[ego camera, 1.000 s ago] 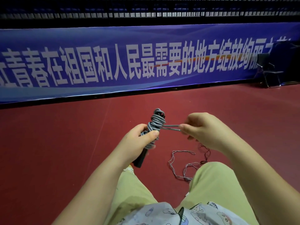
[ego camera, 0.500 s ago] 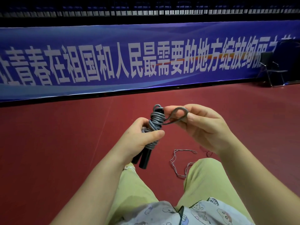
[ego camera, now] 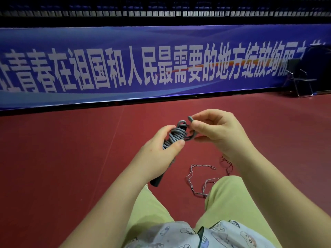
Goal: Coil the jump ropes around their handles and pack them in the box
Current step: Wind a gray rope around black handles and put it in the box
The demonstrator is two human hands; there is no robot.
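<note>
The grey jump rope (ego camera: 176, 136) is held up in front of the person, above the red floor (ego camera: 71, 158), its cord wound in many turns round the upper part of the black handles (ego camera: 157, 181), whose lower ends stick out below the left hand. The left hand (ego camera: 157, 151) grips the coiled bundle, with the thumb pressed across the windings and the fingers curled behind them. The right hand (ego camera: 217, 132) is just to the right of the coil and pinches the last free loop of cord (ego camera: 190, 119) between thumb and forefinger, the loop bending round from the top of the bundle to its right side. Below the hands, a thin tangled string (ego camera: 198, 179) lies loose on the floor between the person's knees, and a darker bit of thread (ego camera: 227, 163) lies close beside the right wrist. The person wears pale green trousers (ego camera: 238, 203) and a light top printed with cartoon figures (ego camera: 179, 233). Along the far edge of the floor runs a long blue banner (ego camera: 161, 43) with large white Chinese characters, of which "青春在祖国和人民最需要的地方绽放绚丽" can be read; both ends are cut off or hidden. A black folding chair (ego camera: 298, 77) stands in front of the banner's right end.
</note>
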